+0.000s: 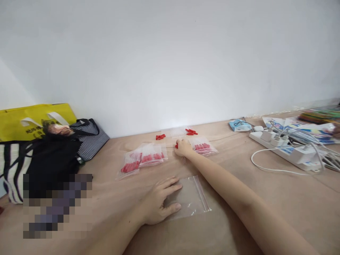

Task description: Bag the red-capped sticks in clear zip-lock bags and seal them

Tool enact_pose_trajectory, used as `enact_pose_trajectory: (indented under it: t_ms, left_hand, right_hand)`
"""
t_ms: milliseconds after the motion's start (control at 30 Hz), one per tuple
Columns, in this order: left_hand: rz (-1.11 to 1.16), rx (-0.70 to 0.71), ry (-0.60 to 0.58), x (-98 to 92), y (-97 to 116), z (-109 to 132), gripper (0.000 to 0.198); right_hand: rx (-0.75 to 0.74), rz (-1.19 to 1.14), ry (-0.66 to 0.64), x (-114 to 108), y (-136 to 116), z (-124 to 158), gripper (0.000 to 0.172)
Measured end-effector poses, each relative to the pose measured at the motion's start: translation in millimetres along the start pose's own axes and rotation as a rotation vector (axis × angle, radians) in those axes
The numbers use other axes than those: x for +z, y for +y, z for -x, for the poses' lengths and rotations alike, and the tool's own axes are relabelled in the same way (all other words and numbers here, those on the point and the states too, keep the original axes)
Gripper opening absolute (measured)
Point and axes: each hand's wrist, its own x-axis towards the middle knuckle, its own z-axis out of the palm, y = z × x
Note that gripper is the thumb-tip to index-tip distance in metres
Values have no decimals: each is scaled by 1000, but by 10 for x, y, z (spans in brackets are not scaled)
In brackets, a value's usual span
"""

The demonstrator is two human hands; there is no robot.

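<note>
My left hand (159, 202) lies with its fingers apart on the left part of a clear zip bag (190, 200), which is flat on the table. Farther off, my right hand (183, 147) is closed around small red pieces (176, 145), of which only a bit shows at the fingers. Just right of that hand lies a zip bag with red pieces in it (202, 146). More filled zip bags (151, 156) overlap on the left. Behind, loose red pieces form a small pile (160, 137) and a second pile (191, 132), beside a pale zip bag (178, 132).
A white power strip (281, 150) with plugs and looping cables sits on the right, near a blue face mask (239, 125) and printed sheets (284, 124). On the left stand a yellow bag (39, 113), a striped bag (89, 138) and dark fabric (50, 159). A white wall (170, 63) rises behind.
</note>
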Motion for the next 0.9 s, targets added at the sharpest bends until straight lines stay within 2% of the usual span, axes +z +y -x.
enact_pose_trajectory:
  t_ms: [167, 300, 367, 433, 500, 600, 667, 767, 900]
  left_hand:
    - [8, -1, 5, 6, -8, -15, 47]
    - [8, -18, -6, 2, -3, -16, 47]
    - [7, -32, -7, 1, 3, -12, 47]
    - [12, -43, 5, 2, 6, -10, 45]
    - [23, -39, 40, 5, 4, -15, 41]
    - [49, 9, 83, 7, -3, -32, 33]
    - [68, 26, 85, 6, -9, -43, 30]
    - [84, 2, 72, -1, -19, -49, 33]
    - [88, 5, 43, -11, -29, -46, 33]
  right_hand:
    - [-7, 16, 5, -81, 153, 111, 29]
    - [-23, 20, 34, -126, 170, 192, 34]
    - [-28, 7, 62, -148, 171, 210, 37]
    - [-34, -55, 130, -177, 195, 218, 33]
    - [-67, -177, 233, -215, 260, 234, 24]
    - [-126, -439, 384, -274, 438, 325, 23]
    - [-78, -652, 449, -299, 593, 454, 24]
    - [41, -975, 413, -290, 822, 731, 27]
    - [136, -1231, 364, -228, 999, 1092, 29]
